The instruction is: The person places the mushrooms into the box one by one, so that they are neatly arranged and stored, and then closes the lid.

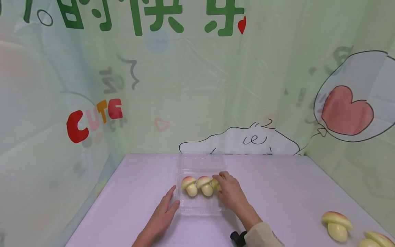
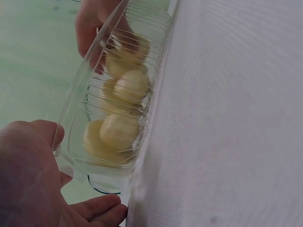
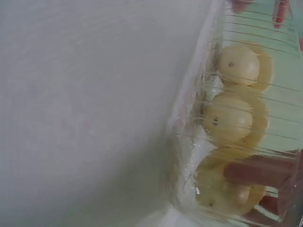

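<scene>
The right hand (image 1: 232, 192) grips a smooth, pale-yellow mushroom (image 1: 215, 185), partly covered by fingers, inside a clear, open-lidded container (image 1: 202, 210); its stem points toward the person, long axis running near to far. Just left of the grip, two red-blushed mushrooms (image 1: 205, 186) lie likewise inside. Beyond them, the left hand (image 1: 161, 216), fingers extended, touches the container's side.

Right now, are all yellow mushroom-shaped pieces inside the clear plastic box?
No, two pieces lie on the lilac table, outside the box.
</scene>
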`<state>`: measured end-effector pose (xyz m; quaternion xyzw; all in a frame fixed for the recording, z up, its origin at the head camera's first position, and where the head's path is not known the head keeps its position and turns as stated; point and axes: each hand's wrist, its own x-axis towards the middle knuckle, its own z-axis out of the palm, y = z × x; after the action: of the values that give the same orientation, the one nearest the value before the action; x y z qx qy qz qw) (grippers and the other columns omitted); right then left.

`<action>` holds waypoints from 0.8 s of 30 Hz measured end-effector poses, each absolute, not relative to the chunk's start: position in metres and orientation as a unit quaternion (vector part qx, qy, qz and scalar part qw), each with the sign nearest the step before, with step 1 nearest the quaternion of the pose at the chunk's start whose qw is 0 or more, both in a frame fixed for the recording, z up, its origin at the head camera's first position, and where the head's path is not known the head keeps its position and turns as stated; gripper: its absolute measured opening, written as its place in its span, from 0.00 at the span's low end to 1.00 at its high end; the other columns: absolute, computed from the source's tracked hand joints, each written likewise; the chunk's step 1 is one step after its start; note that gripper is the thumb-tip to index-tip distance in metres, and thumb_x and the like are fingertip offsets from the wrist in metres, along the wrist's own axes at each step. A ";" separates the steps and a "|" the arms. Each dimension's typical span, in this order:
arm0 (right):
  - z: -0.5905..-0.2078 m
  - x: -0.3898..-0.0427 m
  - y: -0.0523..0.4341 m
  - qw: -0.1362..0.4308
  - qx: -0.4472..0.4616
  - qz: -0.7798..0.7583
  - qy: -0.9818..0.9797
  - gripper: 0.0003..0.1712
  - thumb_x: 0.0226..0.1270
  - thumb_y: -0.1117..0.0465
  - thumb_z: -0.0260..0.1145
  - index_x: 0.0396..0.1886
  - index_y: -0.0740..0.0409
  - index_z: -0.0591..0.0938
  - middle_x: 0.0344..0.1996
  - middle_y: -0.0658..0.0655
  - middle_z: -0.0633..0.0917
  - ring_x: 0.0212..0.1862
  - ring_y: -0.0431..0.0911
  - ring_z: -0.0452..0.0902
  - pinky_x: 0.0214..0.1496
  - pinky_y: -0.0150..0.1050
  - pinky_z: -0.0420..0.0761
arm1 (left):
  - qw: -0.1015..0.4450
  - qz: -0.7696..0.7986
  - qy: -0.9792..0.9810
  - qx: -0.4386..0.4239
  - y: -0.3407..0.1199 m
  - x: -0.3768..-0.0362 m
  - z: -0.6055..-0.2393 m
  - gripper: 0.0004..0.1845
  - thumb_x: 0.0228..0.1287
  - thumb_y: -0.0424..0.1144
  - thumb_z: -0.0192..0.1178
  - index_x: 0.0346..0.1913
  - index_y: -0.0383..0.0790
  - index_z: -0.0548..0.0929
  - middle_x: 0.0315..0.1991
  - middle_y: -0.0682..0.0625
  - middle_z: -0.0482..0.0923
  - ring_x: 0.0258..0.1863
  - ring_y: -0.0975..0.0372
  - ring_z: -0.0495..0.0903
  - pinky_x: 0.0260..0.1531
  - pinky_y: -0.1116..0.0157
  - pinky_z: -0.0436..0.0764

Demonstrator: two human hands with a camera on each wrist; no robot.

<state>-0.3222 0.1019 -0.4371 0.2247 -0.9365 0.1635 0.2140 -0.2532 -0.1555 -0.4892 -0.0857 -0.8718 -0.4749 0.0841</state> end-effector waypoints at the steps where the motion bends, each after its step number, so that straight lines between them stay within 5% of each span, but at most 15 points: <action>1: -0.437 -0.323 0.102 0.212 0.226 0.163 -0.937 0.31 0.43 0.72 0.72 0.52 0.54 0.79 0.49 0.58 0.76 0.49 0.54 0.74 0.52 0.50 0.73 | 0.084 -0.474 -0.872 -0.085 -0.156 -0.253 -0.489 0.30 0.72 0.50 0.45 0.73 0.49 0.54 0.67 0.37 0.60 0.67 0.46 0.58 0.62 0.44 0.57; 15: -0.438 -0.328 0.102 0.197 0.222 0.133 -0.946 0.30 0.41 0.71 0.73 0.50 0.52 0.80 0.47 0.60 0.76 0.46 0.57 0.74 0.46 0.58 0.72 | 0.082 -0.468 -0.876 -0.079 -0.156 -0.255 -0.490 0.29 0.72 0.51 0.45 0.73 0.52 0.53 0.67 0.37 0.60 0.67 0.46 0.58 0.63 0.44 0.56; 24: -0.437 -0.328 0.101 0.184 0.209 0.105 -0.955 0.31 0.42 0.68 0.74 0.51 0.50 0.79 0.50 0.60 0.75 0.55 0.60 0.67 0.50 0.65 0.68 | 0.079 -0.476 -0.872 -0.084 -0.156 -0.254 -0.491 0.29 0.72 0.52 0.45 0.73 0.54 0.53 0.67 0.38 0.59 0.67 0.47 0.57 0.63 0.43 0.56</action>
<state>-0.3278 0.1011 -0.4370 0.2086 -0.9547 0.1053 0.1844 -0.2544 -0.1562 -0.4912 -0.0838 -0.8721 -0.4755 0.0791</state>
